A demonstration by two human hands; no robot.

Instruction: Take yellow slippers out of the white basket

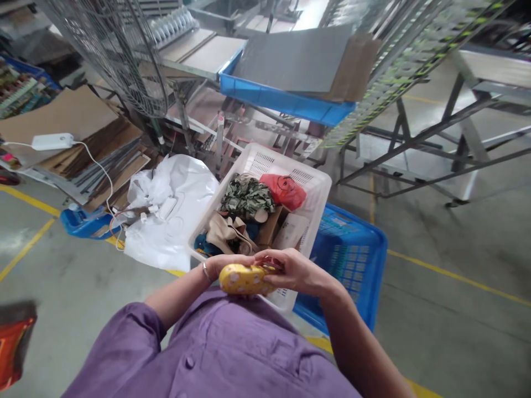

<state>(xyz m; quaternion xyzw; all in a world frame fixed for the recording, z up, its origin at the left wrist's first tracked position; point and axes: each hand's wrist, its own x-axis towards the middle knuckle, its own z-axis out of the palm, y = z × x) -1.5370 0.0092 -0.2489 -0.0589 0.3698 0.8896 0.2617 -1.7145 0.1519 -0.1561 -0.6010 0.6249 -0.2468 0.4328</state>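
Observation:
A yellow pouch (244, 279) with pale spots is held close to the front of the purple shirt. My left hand (228, 263) is closed around its far side, with a bracelet at the wrist. From the right, my right hand (290, 271) grips the pouch's other end, fingers bent over a small dark reddish part. Just beyond both hands stands a white crate (319, 193), holding a camouflage cloth (249, 196), a red bag (286, 190), a beige cloth (226, 233) and a brown box (271, 226).
A blue crate (373, 260) sits right of the white one. White plastic sheeting (170, 237) lies at its left. Behind are a blue tray (286, 105) bearing flat boards, a large fan (124, 61), stacked cardboard (66, 116) and metal frames (435, 138).

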